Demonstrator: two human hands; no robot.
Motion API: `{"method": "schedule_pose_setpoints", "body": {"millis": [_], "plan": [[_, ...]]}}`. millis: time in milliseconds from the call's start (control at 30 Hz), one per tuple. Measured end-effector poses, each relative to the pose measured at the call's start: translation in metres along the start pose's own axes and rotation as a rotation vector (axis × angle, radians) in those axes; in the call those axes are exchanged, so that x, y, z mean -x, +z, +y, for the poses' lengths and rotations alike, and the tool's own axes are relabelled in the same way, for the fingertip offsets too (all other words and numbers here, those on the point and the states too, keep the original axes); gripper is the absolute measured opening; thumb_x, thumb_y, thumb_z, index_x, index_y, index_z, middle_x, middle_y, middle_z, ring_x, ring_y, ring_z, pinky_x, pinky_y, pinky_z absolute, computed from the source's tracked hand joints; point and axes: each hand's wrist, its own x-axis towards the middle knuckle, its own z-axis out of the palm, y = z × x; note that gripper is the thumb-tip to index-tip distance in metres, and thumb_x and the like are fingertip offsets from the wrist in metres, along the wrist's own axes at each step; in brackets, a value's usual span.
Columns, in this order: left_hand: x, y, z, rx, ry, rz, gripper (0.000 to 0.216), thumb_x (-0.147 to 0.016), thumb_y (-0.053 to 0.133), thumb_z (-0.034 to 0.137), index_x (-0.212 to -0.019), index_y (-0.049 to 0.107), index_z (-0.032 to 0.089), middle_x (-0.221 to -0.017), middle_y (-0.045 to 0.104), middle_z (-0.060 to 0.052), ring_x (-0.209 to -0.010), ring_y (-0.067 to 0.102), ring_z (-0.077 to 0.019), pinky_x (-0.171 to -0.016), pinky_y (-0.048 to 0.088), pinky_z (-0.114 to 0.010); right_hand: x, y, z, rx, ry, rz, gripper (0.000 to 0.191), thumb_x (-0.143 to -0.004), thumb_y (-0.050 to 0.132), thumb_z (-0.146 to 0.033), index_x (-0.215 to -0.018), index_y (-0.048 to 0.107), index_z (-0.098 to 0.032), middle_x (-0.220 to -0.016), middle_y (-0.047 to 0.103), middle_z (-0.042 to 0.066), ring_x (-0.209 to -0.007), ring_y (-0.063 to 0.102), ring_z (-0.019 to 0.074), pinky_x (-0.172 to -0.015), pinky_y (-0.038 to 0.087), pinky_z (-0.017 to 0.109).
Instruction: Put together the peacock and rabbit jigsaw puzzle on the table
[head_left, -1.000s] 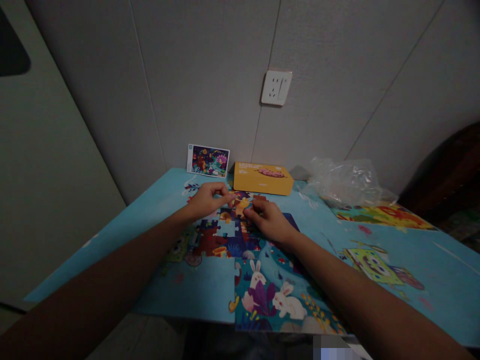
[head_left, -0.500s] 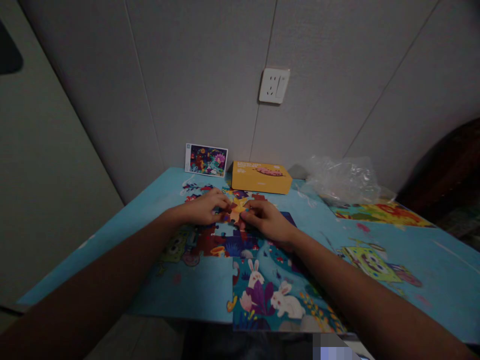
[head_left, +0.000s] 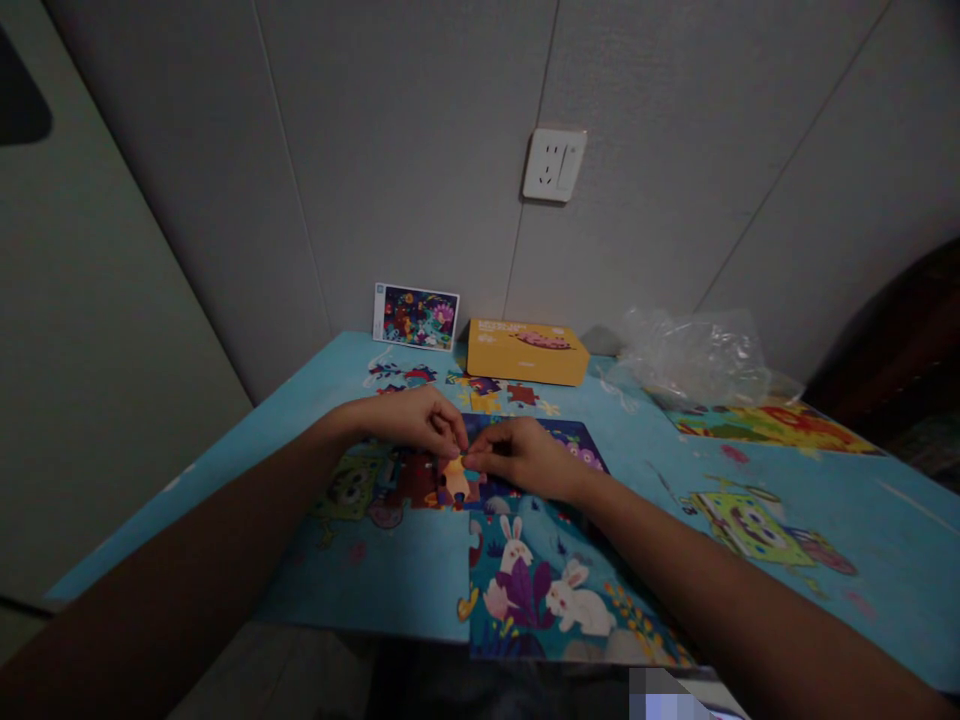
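Note:
A partly joined jigsaw puzzle (head_left: 525,590) with rabbits lies on the blue table (head_left: 825,470). My left hand (head_left: 412,418) and my right hand (head_left: 517,455) meet over its upper part. Both pinch a small orange puzzle piece (head_left: 454,470) between fingertips, just above the joined pieces. Several loose pieces (head_left: 495,392) lie farther back on the table.
A yellow box (head_left: 525,352) and a picture card (head_left: 415,317) stand against the wall at the back. A crumpled clear plastic bag (head_left: 694,355) lies at the back right. A wall socket (head_left: 553,165) is above. The table's near edge runs below the puzzle.
Both hands have drawn nearer to me, from the loose pieces at the back to the puzzle's upper left part, carrying the orange piece with them.

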Motion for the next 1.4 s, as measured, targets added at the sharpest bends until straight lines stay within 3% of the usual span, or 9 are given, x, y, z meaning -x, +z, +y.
{"method": "schedule_pose_setpoints", "body": {"millis": [333,567,733,967,1400], "plan": [[0.008,0.005,0.009,0.062,-0.173,-0.296,0.022,-0.070,0.077,0.039,-0.080,0.071,0.020,-0.070,0.075,-0.001,-0.058,0.067,-0.0144,-0.049,0.043,-0.020,-0.001,-0.001,0.004,0.102,-0.079,0.009,0.034,-0.089,0.056,-0.039,-0.065,0.060,-0.015,-0.053,0.047,-0.004,-0.051,0.037,0.0080,-0.051,0.027,0.023],[0.002,0.012,0.013,-0.143,-0.011,-0.222,0.010,-0.069,0.077,0.026,-0.075,0.073,0.020,-0.065,0.070,0.003,-0.056,0.061,-0.0104,-0.053,0.043,-0.018,-0.002,-0.001,0.004,0.143,-0.102,0.002,0.033,-0.089,0.055,-0.036,-0.064,0.058,-0.015,-0.054,0.045,-0.005,-0.051,0.036,0.0078,-0.051,0.026,0.023],[0.005,0.009,0.016,-0.209,-0.019,-0.248,0.003,-0.070,0.074,0.021,-0.072,0.072,0.019,-0.061,0.067,0.004,-0.054,0.057,-0.0100,-0.053,0.041,-0.018,-0.002,0.000,0.005,0.137,-0.091,-0.005,0.029,-0.089,0.056,-0.035,-0.069,0.062,-0.015,-0.056,0.049,-0.004,-0.052,0.039,0.0082,-0.052,0.029,0.022],[0.002,0.018,0.018,-0.180,-0.053,-0.291,0.012,-0.071,0.076,0.030,-0.071,0.072,0.019,-0.059,0.068,0.002,-0.052,0.059,-0.0110,-0.049,0.041,-0.019,-0.002,-0.001,0.004,0.169,-0.103,0.005,0.026,-0.088,0.056,-0.031,-0.072,0.066,-0.014,-0.057,0.053,-0.003,-0.053,0.042,0.0088,-0.053,0.030,0.022],[-0.001,0.026,0.019,-0.251,-0.034,-0.233,0.023,-0.068,0.081,0.036,-0.065,0.067,0.018,-0.054,0.064,0.004,-0.047,0.055,-0.0088,-0.047,0.038,-0.019,-0.001,-0.001,0.000,0.179,-0.089,0.009,0.020,-0.086,0.056,-0.024,-0.075,0.069,-0.013,-0.059,0.060,-0.002,-0.053,0.047,0.0095,-0.054,0.033,0.022]]}}
